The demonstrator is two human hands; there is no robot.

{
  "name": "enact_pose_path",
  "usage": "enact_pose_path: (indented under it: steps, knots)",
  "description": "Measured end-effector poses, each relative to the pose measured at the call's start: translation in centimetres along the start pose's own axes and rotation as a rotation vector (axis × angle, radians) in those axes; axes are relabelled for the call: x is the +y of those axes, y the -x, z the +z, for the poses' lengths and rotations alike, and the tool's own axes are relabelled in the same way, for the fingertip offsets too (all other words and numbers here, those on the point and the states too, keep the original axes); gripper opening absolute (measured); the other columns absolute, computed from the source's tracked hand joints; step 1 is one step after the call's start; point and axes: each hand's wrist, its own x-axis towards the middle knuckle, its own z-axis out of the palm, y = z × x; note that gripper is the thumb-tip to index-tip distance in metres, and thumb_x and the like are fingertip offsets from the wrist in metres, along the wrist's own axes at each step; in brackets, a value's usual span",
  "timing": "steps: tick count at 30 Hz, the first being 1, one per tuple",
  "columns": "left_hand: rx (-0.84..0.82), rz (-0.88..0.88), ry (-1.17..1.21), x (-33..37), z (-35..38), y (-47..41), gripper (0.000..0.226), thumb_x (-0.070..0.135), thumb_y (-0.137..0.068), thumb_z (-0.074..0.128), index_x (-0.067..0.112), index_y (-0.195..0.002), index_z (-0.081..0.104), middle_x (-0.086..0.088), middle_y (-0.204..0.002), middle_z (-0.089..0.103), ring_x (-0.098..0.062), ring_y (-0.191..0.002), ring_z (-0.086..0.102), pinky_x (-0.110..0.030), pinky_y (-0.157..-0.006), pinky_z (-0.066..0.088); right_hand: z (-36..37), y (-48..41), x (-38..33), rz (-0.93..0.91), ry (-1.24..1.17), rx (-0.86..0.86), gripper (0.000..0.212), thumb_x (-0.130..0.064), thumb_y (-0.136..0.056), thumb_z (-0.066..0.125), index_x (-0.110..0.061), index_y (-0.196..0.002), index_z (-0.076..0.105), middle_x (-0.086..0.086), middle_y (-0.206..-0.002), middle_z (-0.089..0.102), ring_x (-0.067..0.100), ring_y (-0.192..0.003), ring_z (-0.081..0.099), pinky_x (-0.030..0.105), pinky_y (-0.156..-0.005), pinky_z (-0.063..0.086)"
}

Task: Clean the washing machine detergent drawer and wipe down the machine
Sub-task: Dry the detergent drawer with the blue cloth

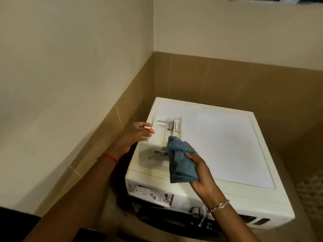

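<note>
Washing machine (218, 145) is sitting in the wall corner, with the drawer slot (150, 191) on its front gaping empty. The detergent drawer (152, 158) is lying loose on the machine's top, at the left front corner, its branded panel facing the camera.

The blue cloth (181, 163) is hanging bunched, its tip poking into the drawer's near compartment. The right hand (201, 175) is gripping the cloth, fingers curled round the wad. The left hand (138, 133) is hovering slack-fingered at the drawer's left edge, grasping nothing — I can't tell whether it is actually touching.

Risks as I'm reading it:
- Nothing is pinning the drawer, so a firm scrub is likely sliding it left, off the top and into the gap by the wall.
- A thick wad probably isn't reaching the narrow far compartments — residue staying put.
- Loosened gunk dripping onto the lid, adding to the wipe-down.
</note>
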Motion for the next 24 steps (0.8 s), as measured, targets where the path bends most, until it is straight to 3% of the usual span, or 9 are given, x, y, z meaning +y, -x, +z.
enact_pose_path:
  steps: [2, 6, 9, 10, 11, 13, 15, 19, 24]
  knots:
    - [-0.04, 0.062, -0.169, -0.9, -0.4, -1.0, 0.023, 0.02, -0.086, 0.063, 0.017, -0.11, 0.063, -0.004, -0.109, 0.067, -0.013, -0.099, 0.06, -0.017, -0.073, 0.044, -0.2, 2.6, -0.9, -0.065, -0.166, -0.048, 0.068, -0.022, -0.046, 0.089, -0.001, -0.105, 0.064, 0.014, -0.09, 0.069, 0.023, -0.075, 0.068, 0.029, -0.067, 0.057]
    - [-0.249, -0.017, -0.344, -1.4, 0.0, -1.4, 0.038, 0.037, -0.098, 0.038, 0.014, -0.117, 0.061, -0.01, -0.12, 0.064, -0.016, -0.109, 0.055, -0.027, -0.093, 0.037, 0.5, 2.0, 1.8, -0.211, 0.257, 0.185, 0.022, -0.01, -0.091, 0.055, -0.012, -0.112, 0.059, 0.011, -0.1, 0.065, 0.023, -0.085, 0.064, 0.038, -0.074, 0.054]
    - [-0.282, -0.139, -0.416, -1.3, 0.1, -2.3, 0.07, 0.058, -0.093, 0.009, 0.019, -0.121, 0.061, -0.011, -0.12, 0.063, -0.023, -0.118, 0.051, -0.044, -0.109, 0.028, 2.1, 1.4, 3.2, -0.524, 0.562, 0.204, 0.032, -0.01, -0.097, 0.045, -0.026, -0.124, 0.049, 0.007, -0.102, 0.064, 0.004, -0.073, 0.063, 0.017, -0.063, 0.052]
    - [-0.287, -0.197, -0.375, -1.3, -0.1, -2.6, 0.08, 0.065, -0.088, 0.002, 0.02, -0.122, 0.059, -0.012, -0.119, 0.064, -0.025, -0.119, 0.051, -0.045, -0.11, 0.028, 2.5, 0.7, 3.9, -0.636, 0.7, 0.15, 0.041, -0.011, -0.098, 0.041, -0.03, -0.135, 0.038, 0.009, -0.114, 0.061, 0.002, -0.079, 0.063, 0.016, -0.069, 0.052]
    - [-0.286, -0.254, -0.298, -1.3, -0.3, -2.9, 0.091, 0.073, -0.081, -0.002, 0.02, -0.124, 0.058, -0.014, -0.118, 0.064, -0.026, -0.12, 0.051, -0.046, -0.11, 0.029, 2.8, -0.4, 4.6, -0.734, 0.871, 0.087, 0.056, -0.009, -0.098, 0.037, -0.035, -0.145, 0.02, 0.009, -0.138, 0.046, 0.002, -0.104, 0.058, 0.019, -0.087, 0.049]
    - [-0.274, -0.34, -0.11, -1.6, -0.6, -3.5, 0.107, 0.085, -0.069, 0.0, 0.012, -0.121, 0.058, -0.018, -0.117, 0.064, -0.025, -0.115, 0.054, -0.044, -0.107, 0.035, 2.5, -3.7, 6.4, -0.887, 1.335, -0.004, 0.087, 0.008, -0.085, 0.032, -0.041, -0.146, -0.008, -0.003, -0.158, -0.006, 0.008, -0.145, 0.007, 0.032, -0.118, 0.015]
    - [-0.222, -0.389, 0.008, -1.9, -1.0, -3.9, 0.109, 0.09, -0.065, 0.008, 0.004, -0.107, 0.062, -0.02, -0.112, 0.065, -0.025, -0.101, 0.06, -0.037, -0.096, 0.045, 1.3, -7.0, 8.1, -1.096, 1.823, -0.065, 0.1, 0.015, -0.069, 0.036, -0.029, -0.149, -0.006, 0.0, -0.155, -0.022, 0.018, -0.144, -0.014, 0.043, -0.118, -0.005]
    - [-0.206, -0.464, -0.058, -3.2, -1.6, -5.3, 0.14, 0.1, -0.028, 0.04, -0.001, -0.124, 0.055, -0.023, -0.128, 0.055, -0.031, -0.121, 0.051, -0.043, -0.111, 0.032, 0.3, -9.8, 8.9, -1.245, 2.232, -0.128, 0.085, -0.001, -0.077, 0.046, -0.015, -0.15, 0.004, 0.011, -0.157, -0.013, 0.025, -0.145, -0.01, 0.041, -0.118, -0.008]
    - [-0.359, -0.418, -0.432, -0.7, 0.4, -5.0, 0.089, 0.08, -0.076, 0.03, 0.006, -0.115, 0.061, -0.013, -0.122, 0.061, -0.026, -0.119, 0.049, -0.041, -0.108, 0.022, -0.4, -11.3, 9.2, -1.326, 2.528, -0.262, 0.094, -0.014, -0.079, 0.061, -0.011, -0.149, -0.001, 0.005, -0.155, 0.021, 0.024, -0.146, -0.002, 0.041, -0.118, -0.012]
